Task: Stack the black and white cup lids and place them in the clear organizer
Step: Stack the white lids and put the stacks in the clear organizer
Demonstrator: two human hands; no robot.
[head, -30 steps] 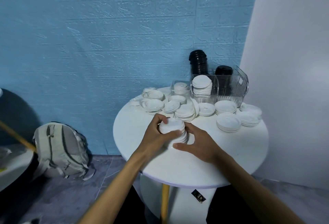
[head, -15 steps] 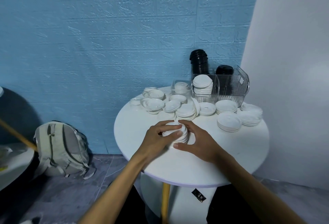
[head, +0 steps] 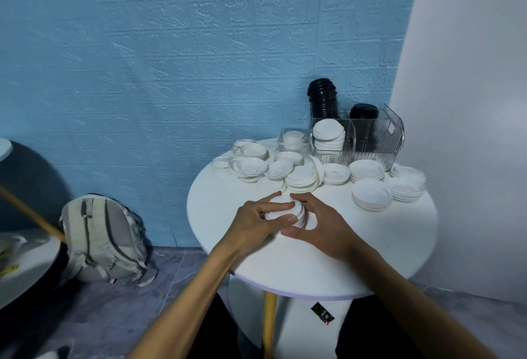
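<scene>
Two hands meet over a stack (head: 286,210) of white lids on the round white tabletop (head: 379,244). Left hand (head: 253,224) has its grip curled round the stack's top and near side, thumb across the front; right hand (head: 319,227) has its grip curled round the right side and base. A second ago the stack stood taller between the hands, with its top lid tipped up and plainly showing; now it sits lower and squarer, and the fingers cover more of it.

Loose lids (head: 302,177) lie in low piles across the far half of the tabletop. At the back stands the clear organizer (head: 382,141), white lids in its left compartment, black lids (head: 323,99) rising behind.

Behind is a blue embossed wall (head: 171,59), meeting a plain white wall on the right. A grey backpack (head: 102,238) leans against the blue wall on the grey floor, left of the tabletop.
</scene>
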